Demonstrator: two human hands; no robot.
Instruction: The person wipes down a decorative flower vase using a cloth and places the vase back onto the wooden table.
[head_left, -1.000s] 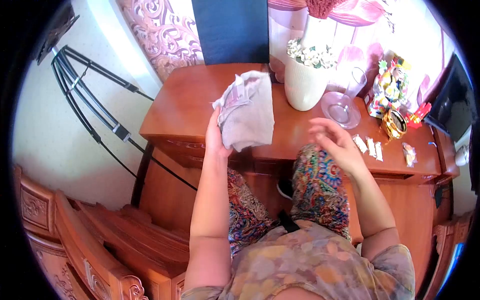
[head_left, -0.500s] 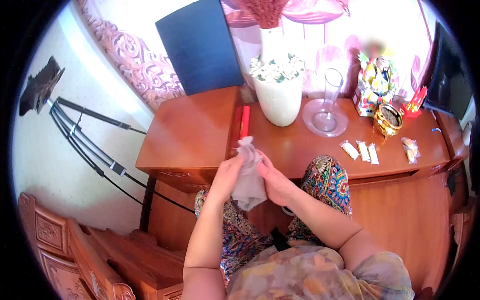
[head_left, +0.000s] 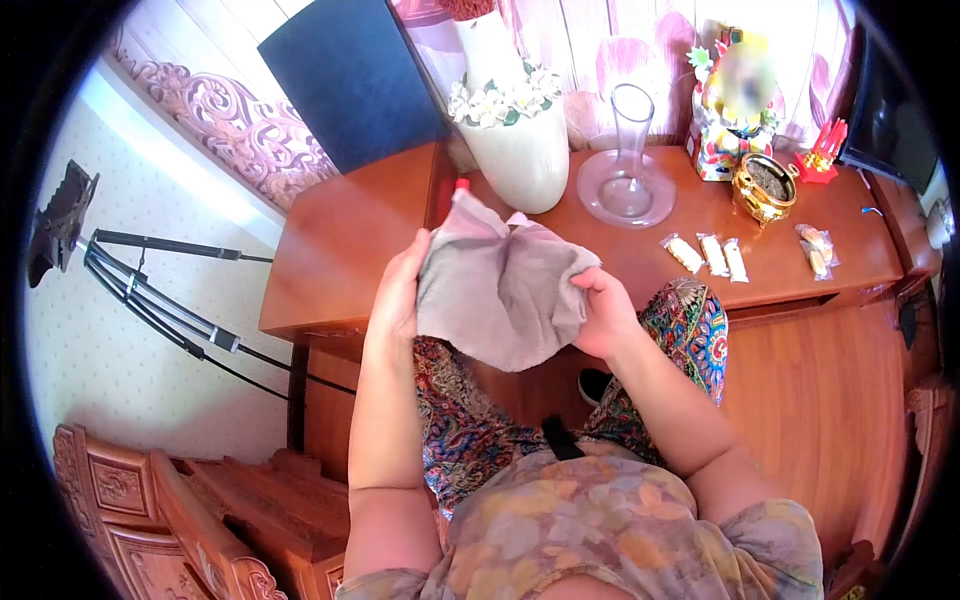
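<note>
A grey cloth (head_left: 500, 295) hangs partly spread between my two hands, above my knees and in front of the cabinet. My left hand (head_left: 402, 285) is closed on its left edge. On the other side my right hand (head_left: 606, 312) pinches the right edge between thumb and fingers. The cloth has creases down its middle and a peaked upper left corner. Just beyond that corner shows the tip of a red object (head_left: 462, 185); the rest of it is hidden.
On the wooden cabinet (head_left: 345, 240) stand a white vase (head_left: 525, 160), a clear glass vessel (head_left: 627, 190), a colourful figurine (head_left: 716, 145), a golden pot (head_left: 765, 190) and wrapped snacks (head_left: 712, 256). A black tripod (head_left: 165, 290) is at the left, carved wooden furniture (head_left: 120, 480) below it.
The cloth was bunched between both hands and is now opened out wider. My hands have moved apart and slightly up. The view has shifted, and the cloth now covers most of the red object.
</note>
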